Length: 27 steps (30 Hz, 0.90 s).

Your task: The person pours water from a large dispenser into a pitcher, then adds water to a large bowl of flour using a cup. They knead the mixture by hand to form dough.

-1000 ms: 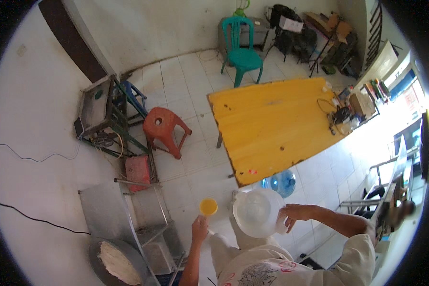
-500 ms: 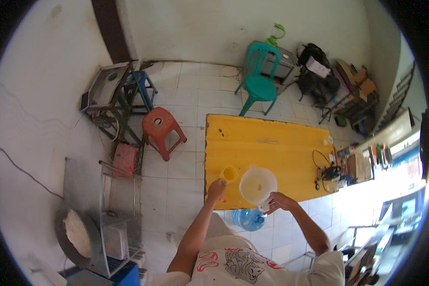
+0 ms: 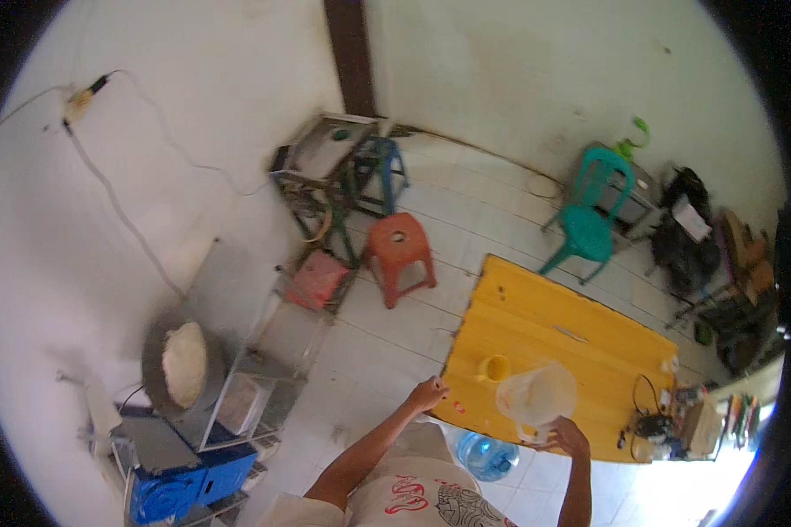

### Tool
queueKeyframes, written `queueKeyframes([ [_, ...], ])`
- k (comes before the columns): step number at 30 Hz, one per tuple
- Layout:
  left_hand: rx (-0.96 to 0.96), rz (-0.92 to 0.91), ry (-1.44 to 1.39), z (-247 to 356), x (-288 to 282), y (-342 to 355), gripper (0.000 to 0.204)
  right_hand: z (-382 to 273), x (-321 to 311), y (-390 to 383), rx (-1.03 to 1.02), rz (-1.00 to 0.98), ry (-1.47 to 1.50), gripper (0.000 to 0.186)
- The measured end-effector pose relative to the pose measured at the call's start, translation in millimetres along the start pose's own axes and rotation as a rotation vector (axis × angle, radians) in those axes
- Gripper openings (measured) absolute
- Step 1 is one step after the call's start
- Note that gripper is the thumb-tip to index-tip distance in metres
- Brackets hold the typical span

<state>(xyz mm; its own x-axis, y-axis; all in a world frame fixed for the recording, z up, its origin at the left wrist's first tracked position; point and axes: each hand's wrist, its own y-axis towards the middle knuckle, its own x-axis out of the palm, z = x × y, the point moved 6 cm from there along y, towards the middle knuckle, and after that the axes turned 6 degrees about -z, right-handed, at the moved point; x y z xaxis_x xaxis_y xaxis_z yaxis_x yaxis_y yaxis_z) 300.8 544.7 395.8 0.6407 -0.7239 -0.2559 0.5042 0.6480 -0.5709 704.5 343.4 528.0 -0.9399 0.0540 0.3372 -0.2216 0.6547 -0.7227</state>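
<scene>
Right hand [image 3: 564,435] grips a clear jug [image 3: 536,397] above the yellow table [image 3: 580,351]'s near edge; left hand [image 3: 428,393], loosely curled and empty, is near a yellow cup [image 3: 493,368].

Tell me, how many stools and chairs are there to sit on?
3: a blue stool by the wall, an orange stool in front of it, and a teal chair beyond the yellow table. More may hide in the clutter.

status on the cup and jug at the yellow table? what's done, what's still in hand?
Done: the yellow cup stands on the yellow table, free of both hands. In hand: the right hand holds the clear plastic jug up over the table's near edge; the left hand rests at the table's corner, holding nothing. Left: the jug is not yet set down.
</scene>
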Motion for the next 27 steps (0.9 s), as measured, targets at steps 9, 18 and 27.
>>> queueKeyframes([
  [9, -0.287, 0.535, 0.031, -187, -180, -321, 0.039, -119, 30, -4, 0.1, 0.443, -0.38, 0.05],
  [18, -0.247, 1.221, -0.29, -312, -256, -584, 0.031, -159, 665, 212, -1.184, -0.675, -1.323, 0.017],
  [27, -0.03, 1.54, -0.007, -468, -415, -677, 0.068, 75, 1090, 310, -0.865, -0.895, -1.511, 0.04],
])
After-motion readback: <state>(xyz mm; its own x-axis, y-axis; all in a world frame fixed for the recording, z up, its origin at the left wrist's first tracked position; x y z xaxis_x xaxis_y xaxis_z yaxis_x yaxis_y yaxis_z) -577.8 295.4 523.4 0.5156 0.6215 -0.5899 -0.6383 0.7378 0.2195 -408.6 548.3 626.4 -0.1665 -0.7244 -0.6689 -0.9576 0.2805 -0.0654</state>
